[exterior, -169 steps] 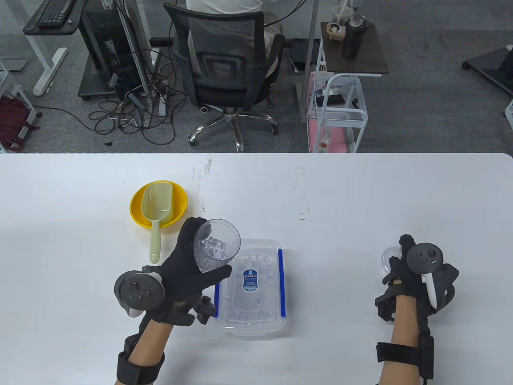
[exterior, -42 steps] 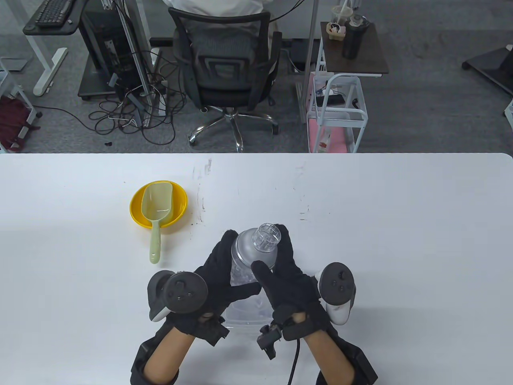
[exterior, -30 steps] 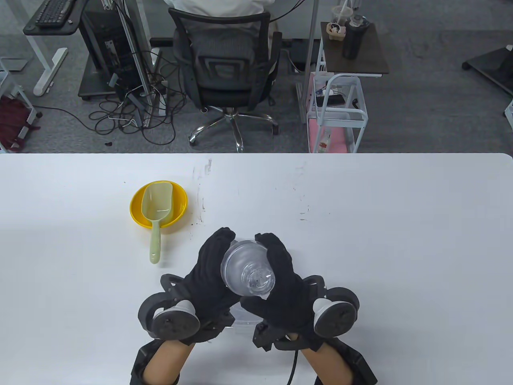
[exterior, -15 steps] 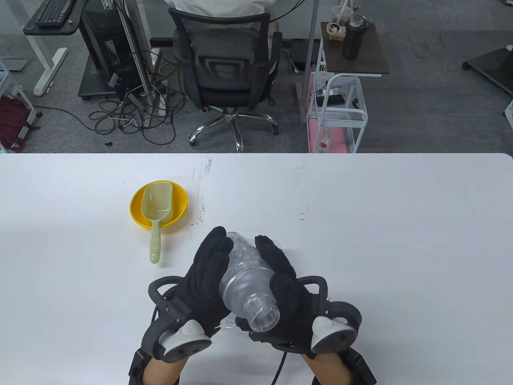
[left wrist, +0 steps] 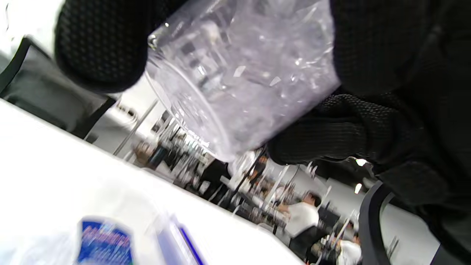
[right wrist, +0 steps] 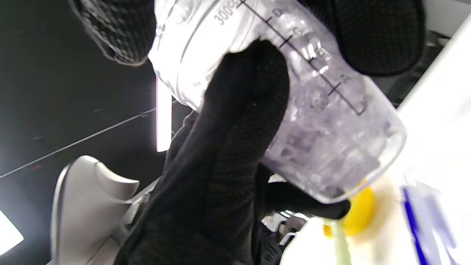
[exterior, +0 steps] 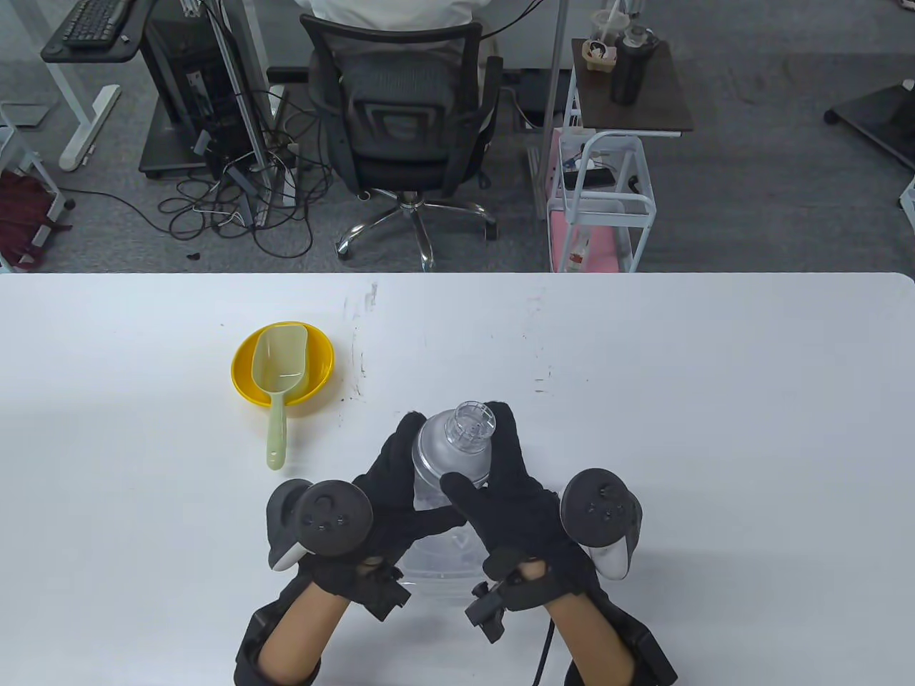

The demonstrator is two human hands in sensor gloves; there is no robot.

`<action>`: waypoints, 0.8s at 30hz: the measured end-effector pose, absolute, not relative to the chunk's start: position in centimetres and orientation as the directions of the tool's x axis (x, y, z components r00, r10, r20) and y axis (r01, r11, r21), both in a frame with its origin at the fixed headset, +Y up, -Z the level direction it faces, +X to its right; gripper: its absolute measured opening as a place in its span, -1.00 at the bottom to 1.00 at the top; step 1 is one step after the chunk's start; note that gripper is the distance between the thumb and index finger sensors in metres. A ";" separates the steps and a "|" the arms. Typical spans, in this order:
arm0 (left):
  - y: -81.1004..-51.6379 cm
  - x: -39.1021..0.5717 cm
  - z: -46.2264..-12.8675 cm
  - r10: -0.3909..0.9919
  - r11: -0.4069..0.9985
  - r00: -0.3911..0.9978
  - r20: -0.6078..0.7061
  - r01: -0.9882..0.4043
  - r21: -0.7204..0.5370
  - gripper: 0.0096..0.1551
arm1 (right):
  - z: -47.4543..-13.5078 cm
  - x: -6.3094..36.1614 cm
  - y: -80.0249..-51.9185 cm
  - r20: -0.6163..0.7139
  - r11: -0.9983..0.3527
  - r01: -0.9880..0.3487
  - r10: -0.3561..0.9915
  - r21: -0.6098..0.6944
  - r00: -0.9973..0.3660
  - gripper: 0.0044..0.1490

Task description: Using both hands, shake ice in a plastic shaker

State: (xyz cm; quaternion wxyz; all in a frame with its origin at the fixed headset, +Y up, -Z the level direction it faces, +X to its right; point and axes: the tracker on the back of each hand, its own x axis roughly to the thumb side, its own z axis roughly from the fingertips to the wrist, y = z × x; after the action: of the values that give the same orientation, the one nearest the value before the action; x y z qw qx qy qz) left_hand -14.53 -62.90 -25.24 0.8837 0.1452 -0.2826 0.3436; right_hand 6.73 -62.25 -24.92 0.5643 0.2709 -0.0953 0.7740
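Observation:
A clear plastic shaker (exterior: 450, 457) with its lid and cap on holds ice cubes. Both hands grip it above the table, cap pointing up and away from me. My left hand (exterior: 389, 489) wraps its left side, my right hand (exterior: 504, 486) its right side with the thumb across the front. In the left wrist view the shaker (left wrist: 239, 73) with ice sits between dark fingers (left wrist: 99, 48). In the right wrist view its body (right wrist: 316, 110) shows measuring marks and ice at the bottom, with a thumb (right wrist: 243, 110) across it.
A yellow bowl (exterior: 243, 371) with a pale green scoop (exterior: 277, 386) stands to the left. A clear lidded ice box (exterior: 439, 564) lies on the white table (exterior: 715, 400) under my hands. A chair stands beyond the far edge.
The shaker swung from cap tilted down toward me back to cap up and away. Both hands rotated with it, trackers now facing up. Earlier my left hand held the open cup alone.

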 end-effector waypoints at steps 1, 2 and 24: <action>-62.2 -14.5 -24.3 0.459 0.690 0.610 0.645 -0.703 0.174 0.33 | -24.3 6.5 -61.6 0.634 -0.367 -0.923 0.743 0.119 -0.214 0.55; -61.0 -14.6 -22.7 0.288 0.604 0.633 0.718 -0.702 0.377 0.32 | -22.7 6.1 -60.5 0.805 -0.369 -0.929 0.554 0.011 -0.211 0.54; -62.4 -13.7 -24.3 0.411 0.751 0.593 0.692 -0.651 0.111 0.26 | -26.7 9.7 -62.2 0.523 -0.230 -0.918 0.852 0.324 -0.029 0.58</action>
State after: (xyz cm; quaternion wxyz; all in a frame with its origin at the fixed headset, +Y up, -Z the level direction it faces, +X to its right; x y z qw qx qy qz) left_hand -13.72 -62.37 -24.27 0.8742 0.1797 -0.3335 0.3038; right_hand 9.67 -62.17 -26.67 0.6186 0.3211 -0.0513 0.7153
